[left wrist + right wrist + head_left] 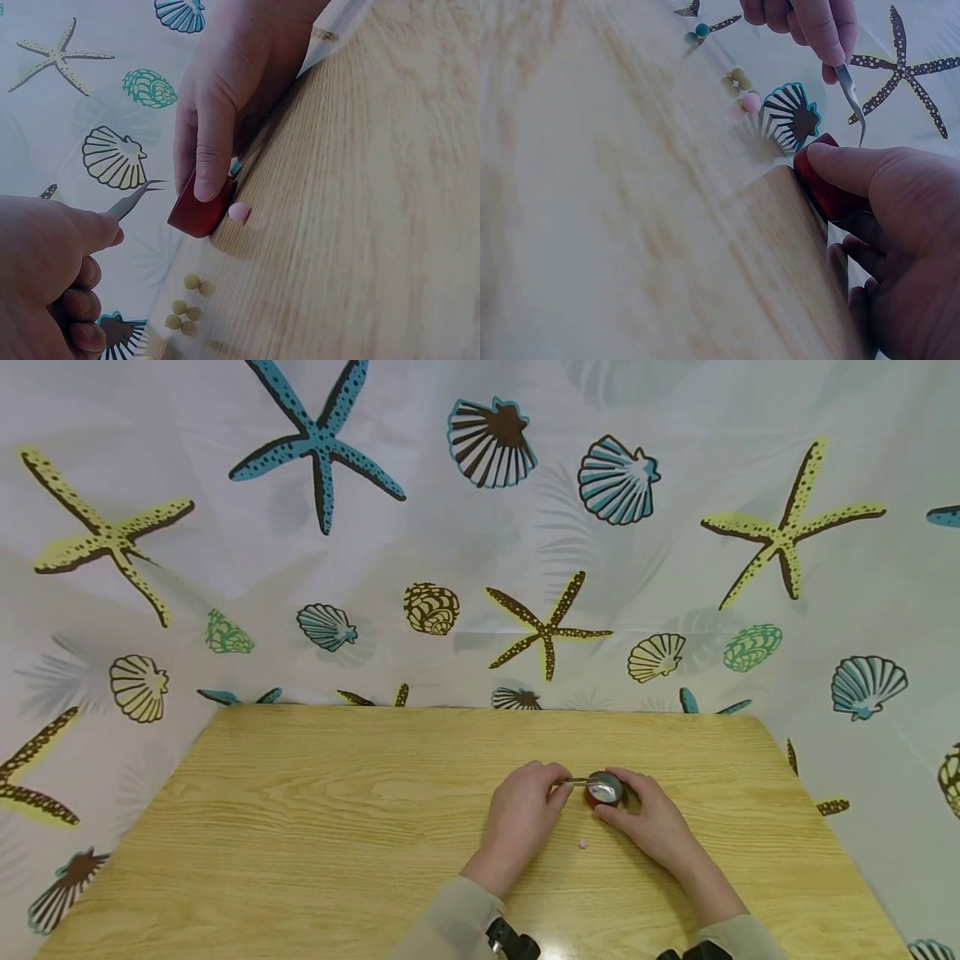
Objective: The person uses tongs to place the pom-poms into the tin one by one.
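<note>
My left hand pinches a pair of metal tweezers between thumb and fingers. Their bent, slim tips are slightly parted in the left wrist view, and in the head view they reach over a small red cup. Around that cup curl the thumb and fingers of my right hand, steadying it at the tabletop. Its shiny grey inside faces up. Nothing shows between the tweezer tips. A small pink ball lies on the table on the near side of the cup.
Several olive-green balls sit on the wooden table, out of sight in the head view. Teal balls show farther off in the right wrist view. Behind the table hangs a curtain printed with shells and starfish.
</note>
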A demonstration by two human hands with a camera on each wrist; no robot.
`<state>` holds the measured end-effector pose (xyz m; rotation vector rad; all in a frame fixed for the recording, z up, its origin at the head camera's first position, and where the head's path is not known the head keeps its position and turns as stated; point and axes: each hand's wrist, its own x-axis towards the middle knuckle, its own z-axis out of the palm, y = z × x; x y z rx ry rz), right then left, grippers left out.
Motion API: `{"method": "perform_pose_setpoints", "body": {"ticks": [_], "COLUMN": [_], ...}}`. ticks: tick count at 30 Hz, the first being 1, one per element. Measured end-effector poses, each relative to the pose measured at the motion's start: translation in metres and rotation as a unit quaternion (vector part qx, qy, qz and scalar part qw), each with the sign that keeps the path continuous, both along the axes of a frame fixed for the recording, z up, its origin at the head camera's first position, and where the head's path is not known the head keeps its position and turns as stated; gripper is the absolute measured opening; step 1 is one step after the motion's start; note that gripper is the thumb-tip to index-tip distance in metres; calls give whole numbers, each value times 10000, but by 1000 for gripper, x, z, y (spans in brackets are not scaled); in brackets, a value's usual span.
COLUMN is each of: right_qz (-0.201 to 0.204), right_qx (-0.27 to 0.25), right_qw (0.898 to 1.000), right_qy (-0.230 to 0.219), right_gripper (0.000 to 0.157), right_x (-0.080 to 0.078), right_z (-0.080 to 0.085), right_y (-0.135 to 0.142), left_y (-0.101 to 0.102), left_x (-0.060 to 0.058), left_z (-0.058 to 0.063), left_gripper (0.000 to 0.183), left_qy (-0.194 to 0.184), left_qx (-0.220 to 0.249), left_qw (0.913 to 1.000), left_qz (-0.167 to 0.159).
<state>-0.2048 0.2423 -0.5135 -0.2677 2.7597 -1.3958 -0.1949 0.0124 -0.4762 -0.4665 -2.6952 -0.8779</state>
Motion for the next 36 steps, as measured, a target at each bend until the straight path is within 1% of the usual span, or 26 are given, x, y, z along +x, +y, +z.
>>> {"method": "perform_pose_setpoints", "body": {"ticks": [10, 17, 20, 28, 36], "right_qz": [-12, -83, -105, -32, -39], "right_qx": [46, 86, 121, -49, -14], "right_qw": [10000, 9999, 9998, 9999, 9999], "right_qy": [-50, -106, -102, -123, -96], "right_gripper": [69, 72, 72, 71, 71], "right_x": [0, 3, 4, 5, 5], "right_z": [0, 2, 3, 4, 4], "right_y": [-2, -3, -3, -3, -3], "left_y": [-3, -9, -13, -25, -36], "left_x": [2, 4, 6, 16, 29], "left_z": [0, 2, 3, 6, 6], "left_gripper": [8, 10, 10, 8, 9], "left_qy": [0, -64, -35, 20, 20], "left_qx": [20, 91, 96, 159, 126], "left_qw": [10000, 9999, 9999, 9998, 9999], "left_qz": [80, 108, 121, 155, 107]}}
